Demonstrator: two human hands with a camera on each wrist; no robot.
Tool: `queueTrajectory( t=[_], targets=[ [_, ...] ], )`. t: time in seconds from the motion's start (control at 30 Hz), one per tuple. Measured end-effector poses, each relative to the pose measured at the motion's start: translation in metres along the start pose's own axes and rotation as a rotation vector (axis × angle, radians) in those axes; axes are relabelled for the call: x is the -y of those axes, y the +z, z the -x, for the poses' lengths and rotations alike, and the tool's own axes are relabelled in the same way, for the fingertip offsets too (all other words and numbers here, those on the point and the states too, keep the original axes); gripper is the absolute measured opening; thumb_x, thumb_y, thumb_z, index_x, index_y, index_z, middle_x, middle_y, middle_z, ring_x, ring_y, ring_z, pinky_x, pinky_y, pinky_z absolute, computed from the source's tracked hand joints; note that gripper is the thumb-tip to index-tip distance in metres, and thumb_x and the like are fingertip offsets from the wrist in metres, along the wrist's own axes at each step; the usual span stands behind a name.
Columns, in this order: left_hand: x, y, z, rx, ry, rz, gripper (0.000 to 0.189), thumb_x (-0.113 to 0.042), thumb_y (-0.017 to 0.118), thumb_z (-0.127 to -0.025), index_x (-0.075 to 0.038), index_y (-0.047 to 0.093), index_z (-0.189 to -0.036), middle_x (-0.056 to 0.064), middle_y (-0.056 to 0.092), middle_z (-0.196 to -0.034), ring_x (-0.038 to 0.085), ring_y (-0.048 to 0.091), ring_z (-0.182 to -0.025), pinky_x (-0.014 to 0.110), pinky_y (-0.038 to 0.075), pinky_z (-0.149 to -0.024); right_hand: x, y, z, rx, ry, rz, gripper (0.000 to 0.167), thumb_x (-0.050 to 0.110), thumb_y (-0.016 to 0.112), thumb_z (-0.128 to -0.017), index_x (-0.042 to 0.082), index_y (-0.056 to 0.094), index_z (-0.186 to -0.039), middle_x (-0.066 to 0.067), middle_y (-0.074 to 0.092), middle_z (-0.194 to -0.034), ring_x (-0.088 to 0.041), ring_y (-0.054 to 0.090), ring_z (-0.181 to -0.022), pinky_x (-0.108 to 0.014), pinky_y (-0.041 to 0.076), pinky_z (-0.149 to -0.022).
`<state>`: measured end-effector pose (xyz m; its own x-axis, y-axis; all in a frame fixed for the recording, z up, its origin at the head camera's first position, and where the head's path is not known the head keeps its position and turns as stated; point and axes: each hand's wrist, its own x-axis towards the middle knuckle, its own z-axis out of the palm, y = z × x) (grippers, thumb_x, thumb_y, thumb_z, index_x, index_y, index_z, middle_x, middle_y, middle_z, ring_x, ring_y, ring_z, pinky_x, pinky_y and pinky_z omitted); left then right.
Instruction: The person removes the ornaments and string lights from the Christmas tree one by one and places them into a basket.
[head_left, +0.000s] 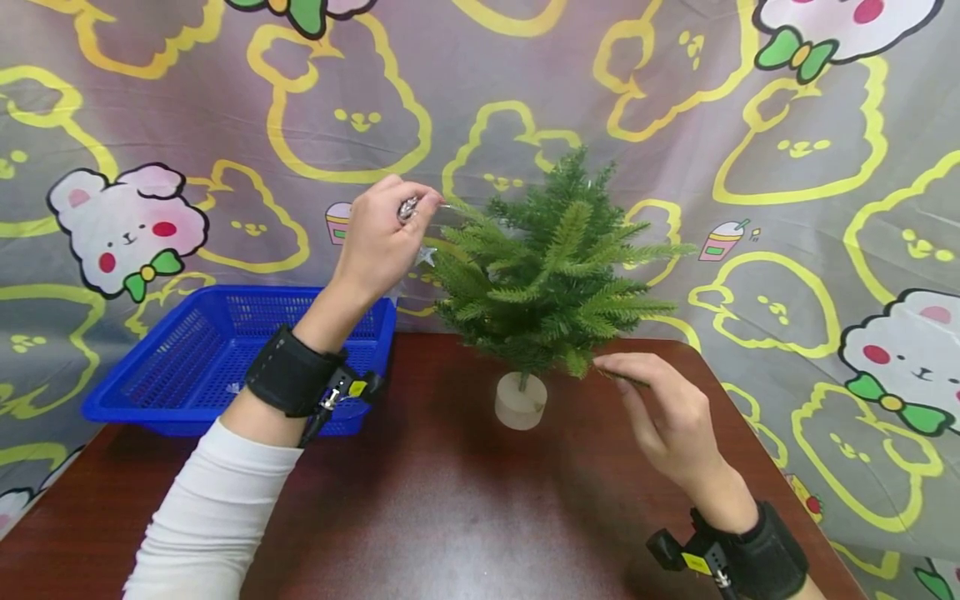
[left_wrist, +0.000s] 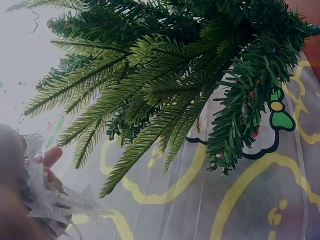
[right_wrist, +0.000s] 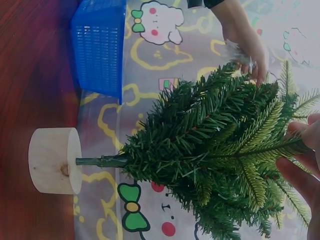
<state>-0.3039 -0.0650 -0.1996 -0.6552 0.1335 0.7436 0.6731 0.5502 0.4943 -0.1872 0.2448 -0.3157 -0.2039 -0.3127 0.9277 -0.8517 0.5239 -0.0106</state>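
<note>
A small artificial Christmas tree (head_left: 555,267) stands upright on a round pale wooden base (head_left: 521,402). To its left, my left hand (head_left: 386,229) is raised and grips a bunched string of clear star lights (left_wrist: 50,200). One star (head_left: 426,255) dangles below the fingers, and a thin strand stretches from the fingertips toward the upper branches. My right hand (head_left: 667,412) is low on the tree's right side. Its thumb and fingers pinch a light green branch (right_wrist: 280,147) near the outer end. The palm of my left hand hides part of the bunch.
A blue plastic basket (head_left: 187,417) sits at the left of the dark wooden table (head_left: 450,517), partly behind my left forearm, with a small clear item inside. Close behind the tree hangs a grey curtain (head_left: 517,75) with cartoon prints. Both wrists wear black camera straps.
</note>
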Motion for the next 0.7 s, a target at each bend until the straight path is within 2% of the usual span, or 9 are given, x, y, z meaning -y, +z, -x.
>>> queueTrajectory(
  t=[0.2,0.4,0.6,0.7],
  targets=[
    [0.0012,0.0005,-0.0014,-0.069,0.033,-0.019,0.029,-0.033,0.075,-0.087,-0.005,0.077,-0.09,0.005,0.052,-0.072,0.017,0.043,-0.065,0.026,0.032,-0.062,-0.0013,0.0,0.0007,-0.023,-0.002,-0.01,0.031,0.018,0.053,-0.103,-0.01,0.065,-0.099,-0.021,0.071,-0.096,-0.018,0.067,-0.098,-0.014,0.046,-0.096],
    [0.0007,0.0008,-0.0029,-0.067,0.035,-0.013,0.03,-0.036,0.081,-0.081,-0.006,0.074,-0.082,0.005,0.05,-0.071,0.015,0.042,-0.061,0.024,0.032,-0.061,-0.003,-0.0014,0.0013,-0.037,-0.005,-0.034,0.03,0.017,0.054,-0.101,-0.01,0.064,-0.095,-0.023,0.07,-0.094,-0.018,0.067,-0.097,-0.013,0.046,-0.096],
    [0.0002,0.0019,-0.0068,-0.005,0.041,0.036,0.027,-0.031,0.077,-0.086,-0.006,0.07,-0.077,0.005,0.057,-0.064,0.01,0.044,-0.054,0.021,0.033,-0.052,-0.003,-0.0017,0.0005,-0.038,-0.013,-0.045,0.029,0.016,0.054,-0.101,-0.01,0.064,-0.093,-0.023,0.07,-0.093,-0.017,0.067,-0.096,-0.012,0.047,-0.091],
    [-0.0003,0.0022,-0.0086,0.014,0.028,0.052,0.022,-0.025,0.071,-0.091,-0.006,0.068,-0.081,0.008,0.066,-0.067,0.01,0.052,-0.054,0.02,0.038,-0.054,-0.0022,-0.0011,-0.0003,-0.038,-0.02,-0.048,0.029,0.017,0.055,-0.1,-0.009,0.065,-0.091,-0.023,0.07,-0.092,-0.018,0.068,-0.094,-0.011,0.047,-0.088]
  ],
)
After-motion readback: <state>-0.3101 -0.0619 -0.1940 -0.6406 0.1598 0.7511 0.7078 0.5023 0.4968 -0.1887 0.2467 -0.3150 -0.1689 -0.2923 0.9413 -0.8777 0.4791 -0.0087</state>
